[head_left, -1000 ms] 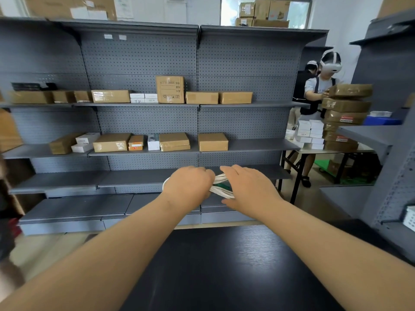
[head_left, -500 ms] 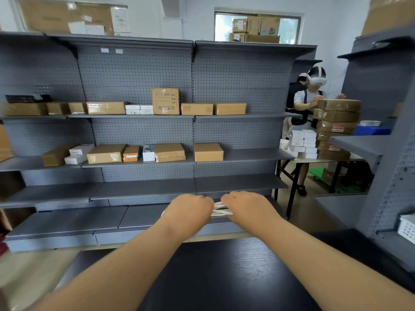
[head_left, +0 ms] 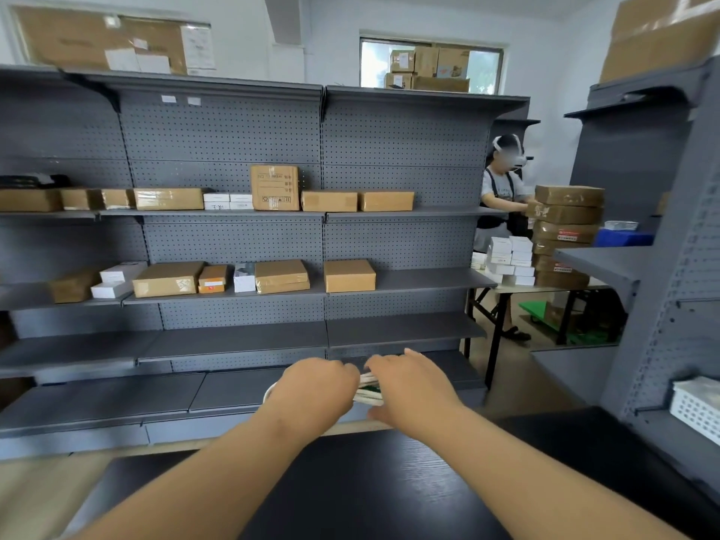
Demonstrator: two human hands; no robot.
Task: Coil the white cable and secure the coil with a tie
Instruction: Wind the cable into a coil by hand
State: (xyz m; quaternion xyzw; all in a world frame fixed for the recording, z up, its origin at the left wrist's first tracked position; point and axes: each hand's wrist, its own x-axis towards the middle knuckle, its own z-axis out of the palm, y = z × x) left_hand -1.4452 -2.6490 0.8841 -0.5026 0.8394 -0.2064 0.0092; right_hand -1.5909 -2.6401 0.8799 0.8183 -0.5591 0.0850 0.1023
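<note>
**Securing the coil: grip it tight, tie at the waist**

The white cable (head_left: 367,381) is bunched into a flattened coil and held in the air just past the far edge of the black tabletop (head_left: 389,481), in front of the grey shelving (head_left: 233,344). The left hand (head_left: 313,391) is clenched round the coil, and a small loop pokes out on its outer side. The right hand (head_left: 415,387) grasps the other end, fingers curled over the top and thumb beneath. Between the hands a short stretch of strands shows with a dark green strip across it, most likely the tie (head_left: 368,392). The backs of the hands hide the fingertips, so how far the tie is wrapped cannot be told.

The coiling looks done, and the step in hand seems to be the securing. To do it well, the left hand should squeeze the strands together so none slips loose, while the right draws the tie snug round the middle of the bundle — not near an end loop, where it could slide off. Fasten it firmly without kinking the cable, then check that no strand lies outside the tie.
</note>
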